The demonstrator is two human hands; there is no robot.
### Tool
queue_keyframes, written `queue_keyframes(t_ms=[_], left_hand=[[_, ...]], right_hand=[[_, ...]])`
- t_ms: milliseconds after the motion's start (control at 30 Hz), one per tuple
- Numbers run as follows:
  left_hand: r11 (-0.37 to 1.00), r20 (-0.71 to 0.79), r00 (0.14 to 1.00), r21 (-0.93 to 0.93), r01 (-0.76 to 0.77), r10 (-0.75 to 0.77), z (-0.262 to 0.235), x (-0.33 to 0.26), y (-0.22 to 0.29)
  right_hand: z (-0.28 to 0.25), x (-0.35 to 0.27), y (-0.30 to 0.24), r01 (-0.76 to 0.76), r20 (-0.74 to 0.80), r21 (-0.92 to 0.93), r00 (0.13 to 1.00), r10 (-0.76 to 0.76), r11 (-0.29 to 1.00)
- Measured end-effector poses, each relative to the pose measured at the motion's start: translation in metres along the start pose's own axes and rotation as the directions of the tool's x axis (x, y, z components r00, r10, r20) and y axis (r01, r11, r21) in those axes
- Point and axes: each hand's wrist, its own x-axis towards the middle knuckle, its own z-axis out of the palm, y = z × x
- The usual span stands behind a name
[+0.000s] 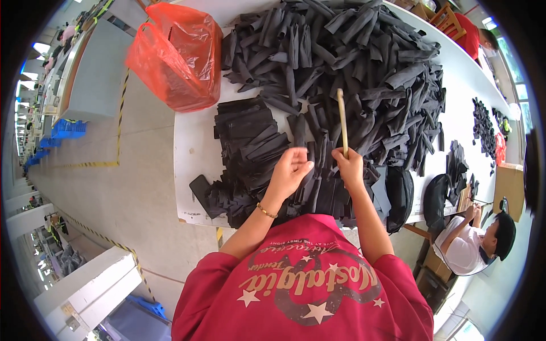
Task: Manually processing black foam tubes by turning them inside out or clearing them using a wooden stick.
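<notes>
A slim, pale stick (pixel 342 122) points up and away from my right hand (pixel 348 166), whose thumb and fingers are closed round its lower end. To its left, my left hand (pixel 292 170) hovers over the dark fabric, its fingers loosely curved and apart from the thumb, slightly blurred, with nothing visible in it. Beneath both hands lie narrow black fabric pieces (pixel 327 190). Flat black pieces (pixel 250 133) overlap in rows left of my left hand. Beyond the hands spreads a big loose heap of rolled or folded black fabric strips (pixel 364 62).
A red plastic bag (pixel 190 62) stands at the table's (pixel 196 136) far left corner. Near the left edge rests a dark, flat, phone-like object (pixel 201 190). Black rounded items (pixel 400 196) lie at right. A seated person (pixel 466 244) works farther right. Blue crates (pixel 69 129) stand across the aisle.
</notes>
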Motion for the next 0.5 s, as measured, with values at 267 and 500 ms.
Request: queue_keyframes(t_ms=[267,500], left_hand=[[0.850,0.486,0.837,-0.303,0.431,-0.252,0.024,0.021,0.034],[0.937,0.188,0.966,-0.266,0.225,-0.179,0.031,0.014,0.064]], right_hand=[[-0.019,-0.035,-0.092,0.143,0.116,0.359,0.974,-0.196,0.922],[0.002,0.013,-0.137,0.265,-0.163,0.545,0.964,-0.210,0.795]])
